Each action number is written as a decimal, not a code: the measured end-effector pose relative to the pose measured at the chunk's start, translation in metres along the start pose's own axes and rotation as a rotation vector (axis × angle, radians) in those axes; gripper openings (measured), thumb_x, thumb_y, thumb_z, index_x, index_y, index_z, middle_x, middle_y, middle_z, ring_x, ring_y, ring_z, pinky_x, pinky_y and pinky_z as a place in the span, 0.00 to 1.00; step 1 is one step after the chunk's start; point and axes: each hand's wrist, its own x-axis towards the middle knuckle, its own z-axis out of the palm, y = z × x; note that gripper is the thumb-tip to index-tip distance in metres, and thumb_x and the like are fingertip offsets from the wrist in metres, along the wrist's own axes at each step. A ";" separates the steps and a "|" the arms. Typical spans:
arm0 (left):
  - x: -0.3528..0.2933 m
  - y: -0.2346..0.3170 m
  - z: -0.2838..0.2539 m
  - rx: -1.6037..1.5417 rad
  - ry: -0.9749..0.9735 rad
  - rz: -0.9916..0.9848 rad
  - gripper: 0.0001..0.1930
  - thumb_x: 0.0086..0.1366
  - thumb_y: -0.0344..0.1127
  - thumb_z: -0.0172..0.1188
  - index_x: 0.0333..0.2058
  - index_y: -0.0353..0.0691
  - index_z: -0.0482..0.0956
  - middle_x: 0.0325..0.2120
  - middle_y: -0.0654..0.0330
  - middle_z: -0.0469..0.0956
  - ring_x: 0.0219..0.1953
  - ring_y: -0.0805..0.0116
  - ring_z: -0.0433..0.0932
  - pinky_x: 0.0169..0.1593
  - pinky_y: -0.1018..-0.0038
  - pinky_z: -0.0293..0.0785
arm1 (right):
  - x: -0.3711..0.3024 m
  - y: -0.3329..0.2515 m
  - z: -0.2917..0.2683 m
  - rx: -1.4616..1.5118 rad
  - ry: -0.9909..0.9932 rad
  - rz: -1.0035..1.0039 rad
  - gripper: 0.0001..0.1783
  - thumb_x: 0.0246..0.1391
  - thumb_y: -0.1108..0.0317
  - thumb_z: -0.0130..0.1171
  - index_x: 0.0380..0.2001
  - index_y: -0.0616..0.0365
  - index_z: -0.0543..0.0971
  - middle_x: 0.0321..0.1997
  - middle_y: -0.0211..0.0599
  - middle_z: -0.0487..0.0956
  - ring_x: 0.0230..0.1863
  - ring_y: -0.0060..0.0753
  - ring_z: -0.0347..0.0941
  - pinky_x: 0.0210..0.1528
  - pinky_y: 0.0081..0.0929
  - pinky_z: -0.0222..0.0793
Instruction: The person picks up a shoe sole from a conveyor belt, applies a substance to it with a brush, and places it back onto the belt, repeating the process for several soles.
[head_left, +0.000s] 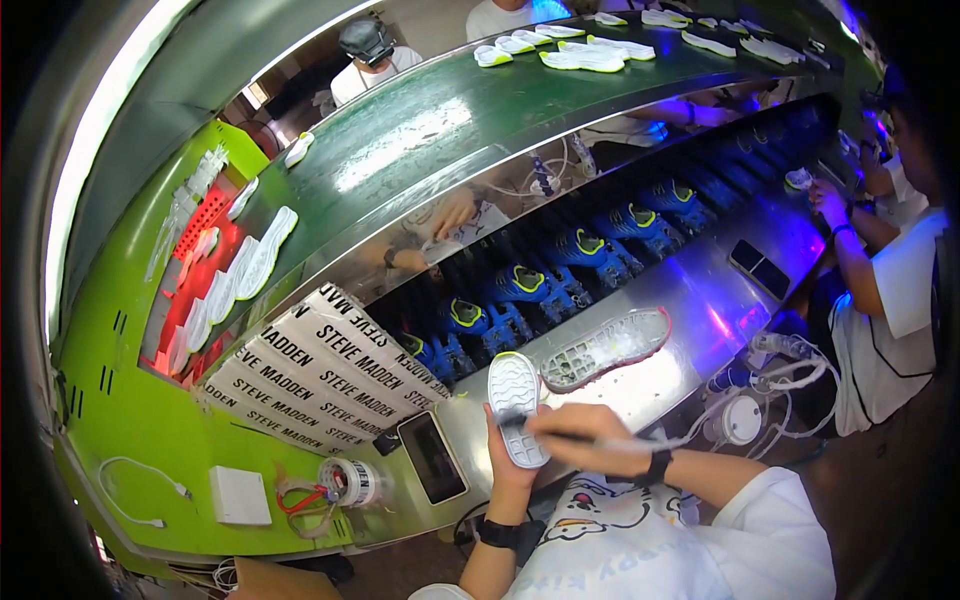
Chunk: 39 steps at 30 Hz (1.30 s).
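My left hand grips a white shoe sole with a yellow-green rim, held upright over the near edge of the metal bench. My right hand is closed around what looks like a small brush, blurred, its dark tip against the sole's inner face. A pale, thin handle or cord runs back from that hand, and I cannot tell which. Just beyond lies a larger greyish sole with a gridded surface and a reddish edge at one end.
Blue shoes ride in a line along the dark conveyor. White soles lie on the green belt. A printed box, a phone, a tape roll and red-handled scissors sit left. A co-worker stands right.
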 end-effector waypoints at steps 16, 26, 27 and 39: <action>0.033 0.036 0.026 0.872 -0.301 -0.640 0.20 0.67 0.45 0.50 0.37 0.30 0.77 0.31 0.57 0.80 0.29 0.74 0.79 0.33 0.79 0.76 | 0.003 -0.020 -0.038 -0.226 -0.782 -0.078 0.13 0.43 0.73 0.59 0.37 0.55 0.81 0.40 0.38 0.80 0.42 0.38 0.75 0.43 0.31 0.71; 0.020 0.047 0.022 0.433 -0.424 -0.652 0.33 0.68 0.58 0.33 0.52 0.32 0.69 0.51 0.48 0.70 0.53 0.58 0.69 0.59 0.64 0.62 | 0.012 -0.028 -0.076 0.336 -0.248 0.246 0.11 0.45 0.77 0.60 0.36 0.60 0.81 0.38 0.38 0.80 0.41 0.27 0.75 0.46 0.23 0.69; 0.012 0.036 0.019 -0.122 -0.656 -0.413 0.32 0.68 0.56 0.33 0.57 0.34 0.64 0.57 0.47 0.65 0.60 0.52 0.62 0.64 0.59 0.54 | 0.019 -0.036 -0.072 0.363 -0.108 0.315 0.11 0.46 0.77 0.60 0.37 0.59 0.81 0.39 0.37 0.80 0.40 0.24 0.75 0.46 0.21 0.69; 0.000 -0.020 0.009 -0.531 -0.446 -0.178 0.31 0.58 0.46 0.55 0.58 0.41 0.60 0.49 0.55 0.66 0.47 0.56 0.67 0.52 0.63 0.67 | -0.003 -0.024 0.000 -0.059 -0.156 -0.074 0.11 0.45 0.72 0.62 0.35 0.60 0.81 0.31 0.42 0.81 0.33 0.34 0.79 0.40 0.22 0.73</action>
